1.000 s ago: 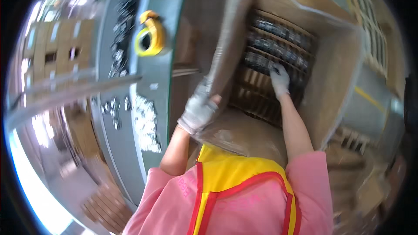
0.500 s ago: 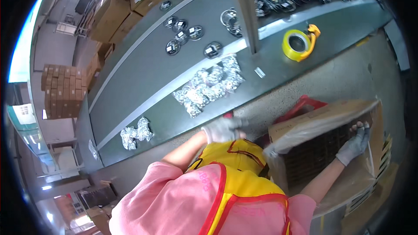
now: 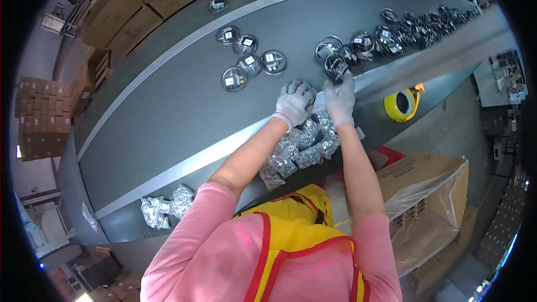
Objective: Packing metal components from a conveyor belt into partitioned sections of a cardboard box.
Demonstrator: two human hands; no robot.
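Touching the near rim of a glossy, round black disc unit (image 3: 337, 66), the fingertips of the gloved right hand (image 3: 340, 100) point forward; whether they pinch it, I cannot tell. The left hand (image 3: 295, 103), in a matte grey-white knit glove, sits just beside with fingers bent and close together — what lies under them is hidden. Below both wrists, crinkled silvery bagged parts (image 3: 305, 148) gleam in a lumpy cluster. Similar ringed discs (image 3: 273, 62) lie in a loose group to the left, and a dense black pile (image 3: 428, 27) runs off to the right. The smooth dark grey worktop (image 3: 168, 117) carries a pale metal strip (image 3: 196, 165); a yellow tape roll (image 3: 398, 107) stands near its edge. Beyond — speckled concrete floor (image 3: 447, 114), a plastic-lined cardboard carton (image 3: 411, 176) and stacked brown boxes (image 3: 43, 117).
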